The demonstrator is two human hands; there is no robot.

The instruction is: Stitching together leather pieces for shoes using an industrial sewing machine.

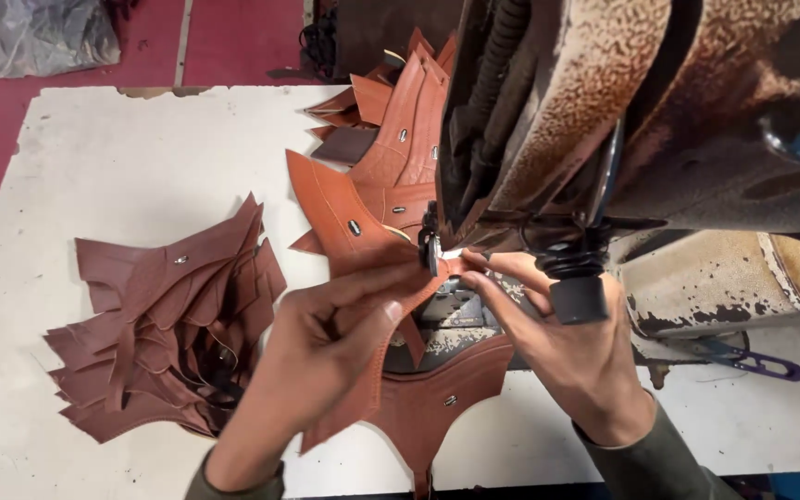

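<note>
My left hand grips a tan-brown leather piece with stitched lines and a small metal eyelet, thumb pressed on its top near the needle. My right hand pinches the same piece's edge right under the presser foot of a worn sewing machine. A second, similar leather piece hangs below, toward the table's front edge. Part of my right hand is hidden by a black knob on the machine.
A heap of dark brown leather pieces lies at the left on the white table. Sewn tan pieces pile up behind the needle. Purple-handled snips lie at the right. A plastic bag rests on the red floor.
</note>
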